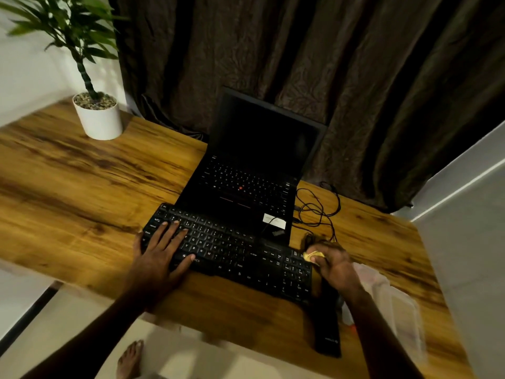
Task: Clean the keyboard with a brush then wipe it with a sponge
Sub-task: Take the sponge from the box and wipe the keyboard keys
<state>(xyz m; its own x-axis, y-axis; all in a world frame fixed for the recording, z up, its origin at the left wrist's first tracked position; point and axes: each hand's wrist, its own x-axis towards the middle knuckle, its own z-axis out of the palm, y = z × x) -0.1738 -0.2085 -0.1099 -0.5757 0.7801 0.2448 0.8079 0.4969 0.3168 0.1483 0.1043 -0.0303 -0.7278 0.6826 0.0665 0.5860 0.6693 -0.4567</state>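
Note:
A black keyboard (pixel 235 250) lies slanted on the wooden desk (pixel 82 187), in front of an open black laptop (pixel 251 173). My left hand (pixel 161 253) rests flat on the keyboard's left end with its fingers spread over the keys. At the keyboard's right end, my right hand (pixel 333 263) pinches a small yellow sponge (pixel 313 255), which sits at the upper right corner of the keys. A dark tuft that may be the brush (pixel 314 239) shows just beyond my right hand, blurred.
A white pot with a green plant (pixel 98 116) stands at the desk's back left. Black cables (pixel 317 209) curl right of the laptop. A black flat object (pixel 328 329) and a clear plastic container (pixel 393 305) lie near the desk's right front. Dark curtains hang behind.

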